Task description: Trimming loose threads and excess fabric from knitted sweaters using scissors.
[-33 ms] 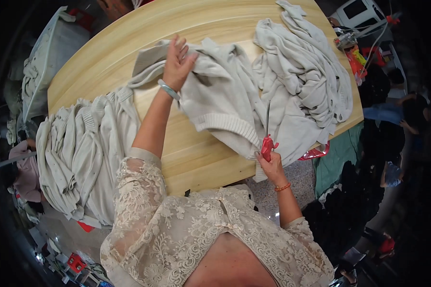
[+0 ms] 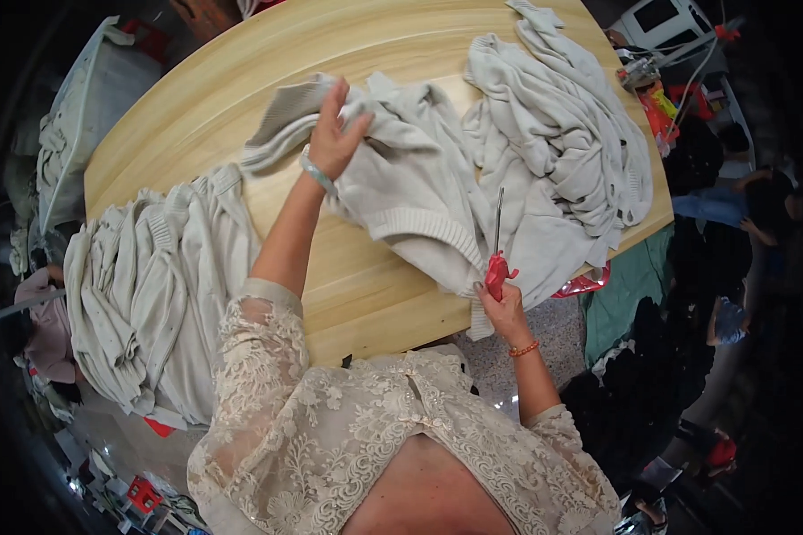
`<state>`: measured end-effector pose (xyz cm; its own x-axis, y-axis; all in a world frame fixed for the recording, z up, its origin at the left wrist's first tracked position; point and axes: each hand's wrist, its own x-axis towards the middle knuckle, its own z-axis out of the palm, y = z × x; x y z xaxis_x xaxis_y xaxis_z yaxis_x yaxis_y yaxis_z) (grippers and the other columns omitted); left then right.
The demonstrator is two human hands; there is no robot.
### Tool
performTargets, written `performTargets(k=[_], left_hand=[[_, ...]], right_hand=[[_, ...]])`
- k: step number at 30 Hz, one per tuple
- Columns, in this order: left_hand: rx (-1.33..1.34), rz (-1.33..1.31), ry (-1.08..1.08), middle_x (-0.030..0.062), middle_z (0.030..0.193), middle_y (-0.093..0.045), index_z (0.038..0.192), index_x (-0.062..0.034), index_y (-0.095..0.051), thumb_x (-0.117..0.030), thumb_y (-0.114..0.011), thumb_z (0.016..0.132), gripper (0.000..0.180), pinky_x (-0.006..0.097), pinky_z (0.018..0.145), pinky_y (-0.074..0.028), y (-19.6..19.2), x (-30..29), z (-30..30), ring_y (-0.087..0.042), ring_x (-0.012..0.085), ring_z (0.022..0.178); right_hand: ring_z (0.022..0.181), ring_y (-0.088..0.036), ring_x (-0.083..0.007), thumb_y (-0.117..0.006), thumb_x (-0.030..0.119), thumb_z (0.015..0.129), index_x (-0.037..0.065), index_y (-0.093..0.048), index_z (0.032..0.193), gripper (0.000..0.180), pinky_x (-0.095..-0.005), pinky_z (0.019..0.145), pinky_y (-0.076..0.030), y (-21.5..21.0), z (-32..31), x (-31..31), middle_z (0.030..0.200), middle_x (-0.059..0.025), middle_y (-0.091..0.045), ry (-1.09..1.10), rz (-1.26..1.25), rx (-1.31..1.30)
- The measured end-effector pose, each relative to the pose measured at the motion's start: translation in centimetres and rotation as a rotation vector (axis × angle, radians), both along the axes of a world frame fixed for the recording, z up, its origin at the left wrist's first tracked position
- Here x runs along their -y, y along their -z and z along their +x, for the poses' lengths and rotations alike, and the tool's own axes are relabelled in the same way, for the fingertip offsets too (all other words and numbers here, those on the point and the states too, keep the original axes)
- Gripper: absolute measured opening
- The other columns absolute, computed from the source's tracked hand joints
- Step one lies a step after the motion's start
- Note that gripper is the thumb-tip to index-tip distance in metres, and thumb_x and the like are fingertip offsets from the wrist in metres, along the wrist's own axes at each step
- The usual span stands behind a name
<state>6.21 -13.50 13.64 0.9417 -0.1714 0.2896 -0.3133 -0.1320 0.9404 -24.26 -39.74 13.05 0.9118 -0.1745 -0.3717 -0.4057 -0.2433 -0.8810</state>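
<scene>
Pale grey knitted sweater (image 2: 410, 192), spread rumpled across the middle of the wooden tabletop (image 2: 205, 107), its ribbed hem turned toward the near edge and one ribbed end lifted at the far left. Red-handled scissors (image 2: 497, 259), held upright at the hem, the thin metal blades pointed away over the knit.

A pale grey-beige ribbed sweater (image 2: 401, 187) lies in the centre of the frame on a light honey-coloured wooden table (image 2: 241, 80) with fine grain lines. The pile of knitwear (image 2: 562, 134) at upper right and the stack (image 2: 143, 285) at left share that off-white grey. The scissors (image 2: 496, 259) have red handles and a silver blade. The blouse (image 2: 348, 428) at the bottom is cream floral lace, the bracelet (image 2: 524, 349) orange, the bangle (image 2: 315, 171) pale green
</scene>
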Motion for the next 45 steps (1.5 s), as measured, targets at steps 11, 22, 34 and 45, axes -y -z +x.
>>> performTargets(k=[11, 22, 34, 45], left_hand=[[0.128, 0.706, -0.179, 0.0191, 0.117, -0.053, 0.125, -0.0094, -0.055, -0.008, -0.068, 0.075, 0.051, 0.044, 0.095, -0.040, 7.7, -1.9, -8.6, -0.049, 0.0367, 0.110], [-0.238, 0.403, -0.370, 0.0130, 0.089, -0.068, 0.110, -0.0025, -0.064, -0.017, -0.065, 0.086, 0.028, 0.032, 0.068, -0.051, 10.2, 2.1, -10.0, -0.065, 0.0216, 0.072], [-0.477, 0.239, -0.435, 0.0237, 0.135, -0.042, 0.140, 0.0053, -0.020, -0.022, -0.079, 0.065, 0.099, 0.034, 0.104, -0.036, 11.8, 2.1, -1.8, -0.045, 0.0331, 0.123], [0.109, 0.640, -0.107, 0.0251, 0.107, -0.065, 0.128, -0.0056, -0.053, -0.022, -0.067, 0.083, 0.050, 0.044, 0.082, -0.049, -6.1, 9.8, 9.4, -0.061, 0.0416, 0.101]], right_hand=[[0.085, -0.064, -0.0335, -0.070, 0.011, 0.078, 0.009, -0.067, 0.097, 0.019, -0.0410, 0.071, -0.051, -1.6, 2.3, 1.0, 0.090, -0.0133, -0.067, -0.050, -0.567, 0.211], [0.083, -0.062, -0.0418, -0.066, 0.029, 0.082, 0.002, -0.047, 0.107, 0.041, -0.0521, 0.070, -0.049, 5.8, 14.5, -8.2, 0.101, -0.0222, -0.057, -0.311, -0.585, 0.099], [0.069, -0.059, -0.0396, -0.063, 0.019, 0.076, 0.002, -0.052, 0.085, 0.023, -0.0434, 0.061, -0.046, -5.9, 9.1, -3.7, 0.072, -0.0192, -0.057, -0.440, -0.048, 0.161], [0.060, -0.045, -0.0097, -0.066, 0.010, 0.079, 0.001, -0.059, 0.092, 0.018, -0.0287, 0.055, -0.040, -9.3, 8.3, 2.5, 0.064, -0.0032, -0.049, -0.065, 0.025, 0.320]])
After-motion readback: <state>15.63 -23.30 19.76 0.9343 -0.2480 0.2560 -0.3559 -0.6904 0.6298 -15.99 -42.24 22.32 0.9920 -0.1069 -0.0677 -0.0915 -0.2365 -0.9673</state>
